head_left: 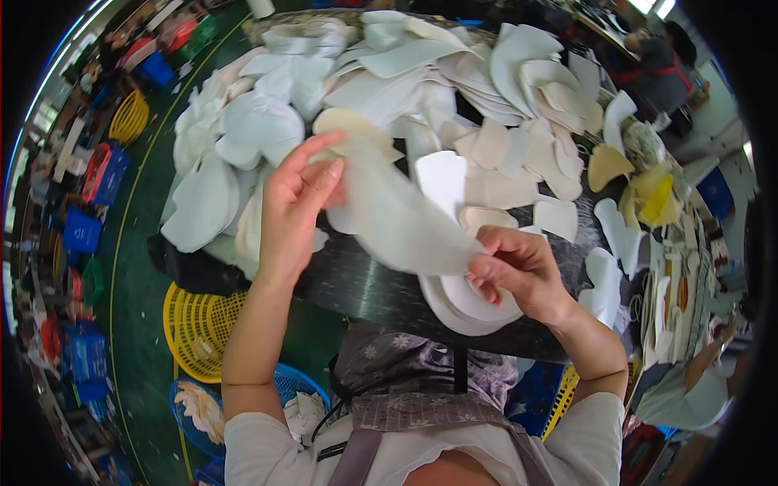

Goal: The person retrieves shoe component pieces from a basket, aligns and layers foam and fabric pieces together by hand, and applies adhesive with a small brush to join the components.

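Note:
A curved, pale white sheet piece [405,215], slightly smeared by motion, is held up over the front of the dark table. My left hand [300,198] pinches its upper left end between thumb and fingers. At the lower right end, my right hand [523,271] grips it with bent fingers. Beneath that hand lies a stack of white rounded pieces [462,312] at the table's near edge, partly covered. A cream rounded piece [352,125] shows just beyond my left fingertips. Another white piece [442,178] lies behind the held one.
Heaps of white cut pieces [259,130] cover the table's [348,279] far and left parts; cream pieces [502,194] lie right of centre. Yellow [198,332] and blue baskets [182,413] stand below on the left. Other people [660,69] are at the right.

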Demonstrator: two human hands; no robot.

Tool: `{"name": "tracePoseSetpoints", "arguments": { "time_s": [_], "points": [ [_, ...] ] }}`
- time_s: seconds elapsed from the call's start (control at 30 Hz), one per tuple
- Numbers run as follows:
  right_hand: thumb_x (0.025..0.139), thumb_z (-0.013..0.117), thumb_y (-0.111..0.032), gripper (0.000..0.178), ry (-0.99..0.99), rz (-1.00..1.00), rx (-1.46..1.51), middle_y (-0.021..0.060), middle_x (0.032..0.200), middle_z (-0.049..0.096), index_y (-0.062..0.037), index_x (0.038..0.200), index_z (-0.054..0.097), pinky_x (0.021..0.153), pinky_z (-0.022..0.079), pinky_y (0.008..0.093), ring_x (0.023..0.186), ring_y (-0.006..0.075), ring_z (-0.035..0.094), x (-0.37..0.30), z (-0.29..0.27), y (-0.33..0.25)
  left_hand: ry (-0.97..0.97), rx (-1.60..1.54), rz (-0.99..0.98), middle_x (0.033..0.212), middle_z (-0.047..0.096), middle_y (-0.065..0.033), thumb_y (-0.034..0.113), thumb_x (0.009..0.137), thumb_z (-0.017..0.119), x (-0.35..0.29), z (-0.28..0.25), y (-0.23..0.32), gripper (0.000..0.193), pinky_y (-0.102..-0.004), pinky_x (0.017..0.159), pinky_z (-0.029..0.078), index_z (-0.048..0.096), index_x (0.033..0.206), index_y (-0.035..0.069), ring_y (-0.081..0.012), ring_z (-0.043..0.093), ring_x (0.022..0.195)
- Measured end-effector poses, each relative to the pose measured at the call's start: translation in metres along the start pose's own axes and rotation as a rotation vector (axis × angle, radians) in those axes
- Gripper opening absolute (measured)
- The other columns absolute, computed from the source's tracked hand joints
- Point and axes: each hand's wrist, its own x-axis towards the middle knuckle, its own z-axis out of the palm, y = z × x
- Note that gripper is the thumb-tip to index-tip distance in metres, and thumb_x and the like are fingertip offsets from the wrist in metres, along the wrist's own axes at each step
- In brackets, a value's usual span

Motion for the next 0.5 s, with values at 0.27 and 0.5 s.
{"name": "tracePoseSetpoints", "arguments": {
  "time_s": [0.27,0.5],
  "points": [
    [0.089,0.075,-0.009,0.011,0.232,-0.287,0.035,0.0007,0.076,0.063,-0.0018,0.081,0.071,0.049,0.041,0.0201,0.061,0.0043,0.054,-0.031,-0.014,-0.01,-0.52,0.189,0.376,0.121,0.062,-0.0198,-0.008,0.08,0.073,-0.038,0.11,-0.007,0.033,-0.0383,0.095,0.051,0.065,0.111,-0.004,-0.0269,0.064,0.109],
    [0.085,0.078,-0.009,0.016,0.3,-0.381,0.066,0.0043,0.072,0.065,-0.0021,0.074,0.069,0.046,0.042,0.021,0.058,0.0055,0.055,-0.041,-0.024,-0.005,-0.58,0.082,0.384,0.113,0.066,-0.0161,-0.01,0.078,0.074,-0.028,0.123,-0.011,0.03,-0.0331,0.09,0.053,0.068,0.107,-0.004,-0.0239,0.067,0.102]
  ]
}}
